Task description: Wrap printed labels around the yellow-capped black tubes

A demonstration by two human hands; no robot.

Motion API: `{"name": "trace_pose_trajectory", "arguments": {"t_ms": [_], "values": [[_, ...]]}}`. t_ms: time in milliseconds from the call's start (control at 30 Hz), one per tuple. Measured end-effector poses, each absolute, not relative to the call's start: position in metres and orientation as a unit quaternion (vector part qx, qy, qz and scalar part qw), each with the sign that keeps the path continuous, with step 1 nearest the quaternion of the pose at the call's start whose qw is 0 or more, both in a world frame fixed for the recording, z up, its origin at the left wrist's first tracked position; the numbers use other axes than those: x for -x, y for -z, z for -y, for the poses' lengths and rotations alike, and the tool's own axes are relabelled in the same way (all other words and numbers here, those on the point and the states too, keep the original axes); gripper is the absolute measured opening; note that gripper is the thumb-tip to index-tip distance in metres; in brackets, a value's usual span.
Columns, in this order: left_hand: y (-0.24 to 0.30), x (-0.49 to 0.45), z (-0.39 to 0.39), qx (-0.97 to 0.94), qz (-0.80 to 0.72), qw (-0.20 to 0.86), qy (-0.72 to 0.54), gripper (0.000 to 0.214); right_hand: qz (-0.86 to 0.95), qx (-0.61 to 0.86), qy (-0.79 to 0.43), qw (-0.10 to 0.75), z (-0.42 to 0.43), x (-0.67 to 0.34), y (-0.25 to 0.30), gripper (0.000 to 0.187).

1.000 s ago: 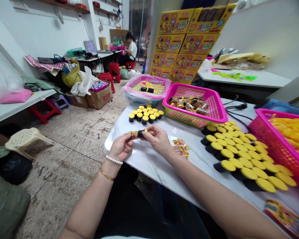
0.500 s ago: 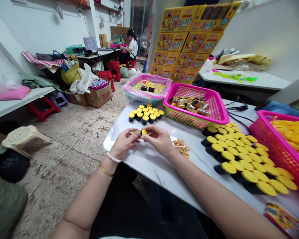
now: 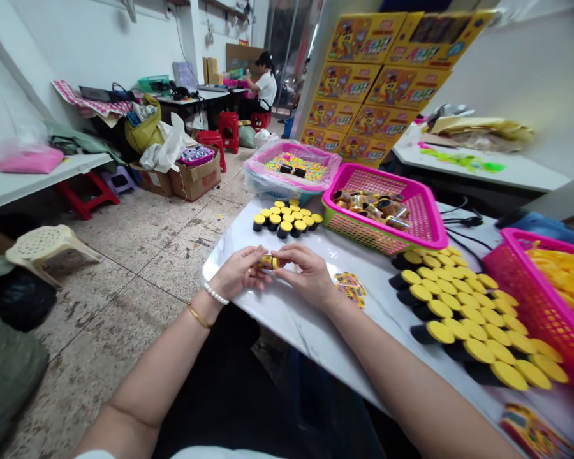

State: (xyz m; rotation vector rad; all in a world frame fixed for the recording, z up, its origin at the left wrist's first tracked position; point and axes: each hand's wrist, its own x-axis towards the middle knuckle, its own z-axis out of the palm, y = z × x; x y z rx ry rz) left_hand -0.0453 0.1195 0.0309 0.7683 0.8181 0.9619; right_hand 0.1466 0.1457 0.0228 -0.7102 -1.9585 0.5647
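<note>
Between my two hands, over the table's near edge, is a small cup (image 3: 268,262) with a yellow printed label around its side, lying on its side. My left hand (image 3: 239,269) has its fingers closed on one end. The fingers of my right hand (image 3: 309,274) pinch the other end. Loose printed labels (image 3: 350,287) lie on the table just right of my right hand. Beyond my hands stand several black cups with yellow lids (image 3: 286,226). A larger group of such lidded cups (image 3: 473,315) stands to the right of my right forearm.
A pink basket (image 3: 433,229) holds wrapped labelled cups. Left of it is a plastic-lined basket (image 3: 332,169) of coloured beads. Another pink basket (image 3: 511,268) holds yellow pieces. More labels (image 3: 536,430) lie front right. Yellow cartons (image 3: 363,83) are stacked behind; a person (image 3: 266,89) sits far back.
The cup has turned in my hands, so its printed side shows now where its yellow end showed before. My right fingers have shifted over its end. The whole view has swung slightly left.
</note>
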Motion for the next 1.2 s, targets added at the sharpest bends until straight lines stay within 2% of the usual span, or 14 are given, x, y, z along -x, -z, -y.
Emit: {"name": "trace_pose_trajectory", "arguments": {"t_ms": [200, 267, 400, 500, 667, 833, 967, 1133, 1200], "values": [[-0.023, 0.046, -0.118, -0.368, -0.377, 0.707, -0.472, 0.037, 0.788, 0.314, -0.233, 0.476, -0.143, -0.149, -0.023, 0.024], [-0.021, 0.04, -0.116, -0.395, -0.395, 0.664, -0.498, 0.036, 0.735, 0.375, -0.31, 0.472, -0.141, -0.145, -0.022, 0.027], [-0.02, 0.031, -0.112, -0.452, -0.435, 0.577, -0.522, 0.032, 0.583, 0.478, -0.52, 0.402, -0.137, -0.135, -0.021, 0.049], [-0.019, 0.029, -0.111, -0.456, -0.437, 0.58, -0.514, 0.029, 0.541, 0.485, -0.578, 0.372, -0.137, -0.133, -0.022, 0.058], [-0.022, 0.03, -0.117, -0.365, -0.419, 0.643, -0.527, 0.028, 0.567, 0.416, -0.588, 0.401, -0.14, -0.139, -0.022, 0.05], [-0.028, 0.035, -0.13, -0.354, -0.407, 0.696, -0.474, 0.026, 0.623, 0.405, -0.501, 0.444, -0.144, -0.143, -0.013, 0.041], [-0.025, 0.033, -0.141, -0.463, -0.397, 0.625, -0.487, 0.022, 0.611, 0.439, -0.454, 0.478, -0.147, -0.145, -0.011, 0.039], [-0.021, 0.027, -0.141, -0.592, -0.432, 0.462, -0.499, 0.017, 0.465, 0.472, -0.596, 0.454, -0.144, -0.142, -0.018, 0.041], [-0.021, 0.027, -0.139, -0.593, -0.453, 0.45, -0.491, 0.019, 0.458, 0.464, -0.61, 0.45, -0.142, -0.139, -0.022, 0.041]]}}
